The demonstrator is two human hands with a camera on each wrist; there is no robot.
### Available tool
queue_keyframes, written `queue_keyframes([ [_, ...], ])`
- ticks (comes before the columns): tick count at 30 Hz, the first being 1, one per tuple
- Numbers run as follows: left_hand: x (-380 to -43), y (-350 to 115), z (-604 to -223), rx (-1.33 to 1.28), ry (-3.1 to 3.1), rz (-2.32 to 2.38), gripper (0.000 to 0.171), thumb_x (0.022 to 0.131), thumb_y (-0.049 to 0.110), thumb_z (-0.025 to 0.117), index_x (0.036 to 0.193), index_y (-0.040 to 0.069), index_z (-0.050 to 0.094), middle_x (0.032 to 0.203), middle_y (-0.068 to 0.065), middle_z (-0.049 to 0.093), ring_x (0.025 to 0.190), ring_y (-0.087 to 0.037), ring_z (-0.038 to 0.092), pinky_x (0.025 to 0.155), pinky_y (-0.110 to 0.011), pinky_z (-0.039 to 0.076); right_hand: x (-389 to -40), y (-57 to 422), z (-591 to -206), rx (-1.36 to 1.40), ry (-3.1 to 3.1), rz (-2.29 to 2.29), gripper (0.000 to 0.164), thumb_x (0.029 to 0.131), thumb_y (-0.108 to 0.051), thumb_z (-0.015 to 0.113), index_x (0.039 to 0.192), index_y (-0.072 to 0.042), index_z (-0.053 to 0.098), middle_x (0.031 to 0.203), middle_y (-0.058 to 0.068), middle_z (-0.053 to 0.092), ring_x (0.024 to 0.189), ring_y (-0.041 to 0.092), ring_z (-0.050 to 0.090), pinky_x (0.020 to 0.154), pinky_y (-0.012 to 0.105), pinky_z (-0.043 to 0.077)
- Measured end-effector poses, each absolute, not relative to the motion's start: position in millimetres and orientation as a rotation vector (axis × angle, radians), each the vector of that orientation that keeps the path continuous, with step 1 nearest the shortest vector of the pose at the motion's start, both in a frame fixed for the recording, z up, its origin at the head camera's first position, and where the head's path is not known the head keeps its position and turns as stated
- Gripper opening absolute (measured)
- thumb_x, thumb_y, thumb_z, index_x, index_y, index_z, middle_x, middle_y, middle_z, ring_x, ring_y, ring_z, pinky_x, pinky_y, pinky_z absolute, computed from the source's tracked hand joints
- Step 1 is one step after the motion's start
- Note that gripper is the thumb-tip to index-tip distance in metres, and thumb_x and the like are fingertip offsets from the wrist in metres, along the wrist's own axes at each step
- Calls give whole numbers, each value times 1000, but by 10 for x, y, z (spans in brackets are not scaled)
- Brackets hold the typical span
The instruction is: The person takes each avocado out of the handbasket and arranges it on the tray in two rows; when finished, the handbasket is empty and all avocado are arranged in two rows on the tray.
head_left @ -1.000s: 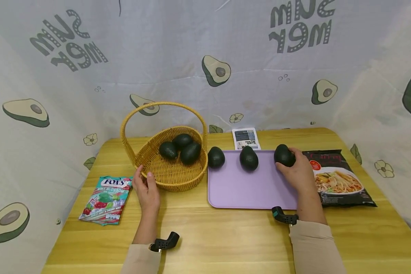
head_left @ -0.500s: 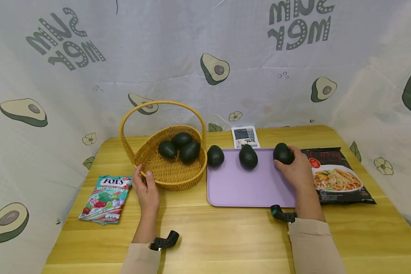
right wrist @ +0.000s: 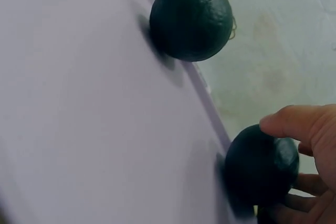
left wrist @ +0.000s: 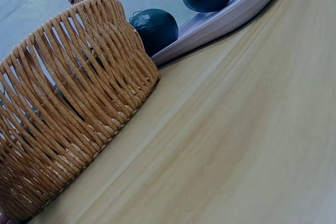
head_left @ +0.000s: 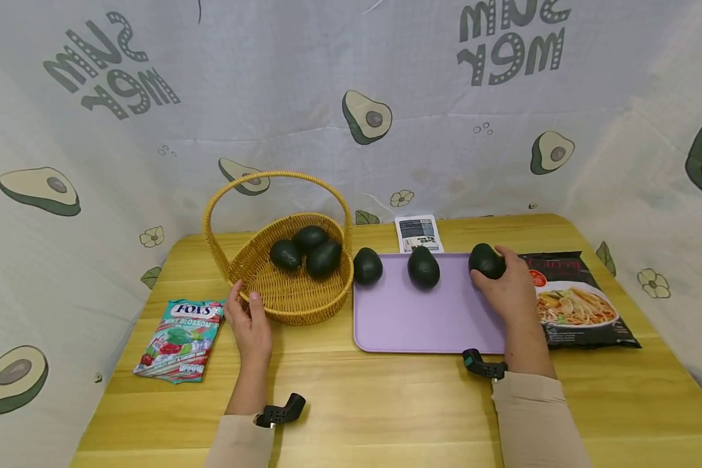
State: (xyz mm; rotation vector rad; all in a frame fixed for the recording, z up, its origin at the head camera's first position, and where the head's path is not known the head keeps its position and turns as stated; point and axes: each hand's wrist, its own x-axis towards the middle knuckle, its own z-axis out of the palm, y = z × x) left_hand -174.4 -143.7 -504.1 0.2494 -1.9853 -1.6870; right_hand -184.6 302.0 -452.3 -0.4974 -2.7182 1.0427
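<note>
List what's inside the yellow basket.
Three dark green avocados lie grouped toward the back right of the basket; the woven floor shows in front. The patch directly beneath them is covered.

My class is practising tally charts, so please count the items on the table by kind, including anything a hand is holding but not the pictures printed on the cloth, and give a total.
Avocados: 6
Wicker basket: 1
Purple tray: 1
Teal Fox's bag: 1
Black food packet: 1
White printed item: 1
Total: 11

head view: bright, even | wrist views: dimmer, cooler | tray softly shadowed (avocados glint)
</note>
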Motion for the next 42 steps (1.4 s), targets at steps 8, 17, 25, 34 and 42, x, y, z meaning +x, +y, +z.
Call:
queue_keyframes([
  [8,-1739,-1434,-5031,252,-1975,-1703,49,110,30,45,154,10,37,155,-18,26,136,-35,37,112,-54,32,-1778,2983,-4292,-488,-2660,1042,79,96,-33,69,161,-10,31,161,28,34,144,53,34,111,70,33],
  [17,-1749,-1441,-5035,247,-1956,-1718,47,109,23,47,153,12,38,155,-17,27,134,-36,39,110,-56,33,-1696,2824,-4081,-416,-2620,1080,76,96,-34,70,160,-14,35,159,24,38,142,47,41,109,66,39],
  [25,-1752,-1443,-5046,264,-1989,-1696,50,110,32,44,154,11,36,155,-17,26,133,-33,39,109,-51,34,-1704,2480,-3996,-191,-2600,1143,70,93,-26,75,155,-12,43,156,22,43,141,45,44,110,60,42],
  [34,-1768,-1446,-5028,245,-1985,-1703,52,109,34,45,155,10,36,158,-18,23,136,-35,37,112,-55,33,-1737,2108,-4010,57,-2585,1185,62,91,-16,77,146,-7,52,149,21,49,137,41,49,113,55,42],
  [42,-1763,-1443,-5033,255,-1990,-1709,51,110,33,44,155,11,35,158,-17,24,134,-35,39,110,-53,34,-1736,1858,-4059,238,-2588,1200,60,89,-16,80,143,-6,55,145,19,54,134,39,53,109,55,46],
])
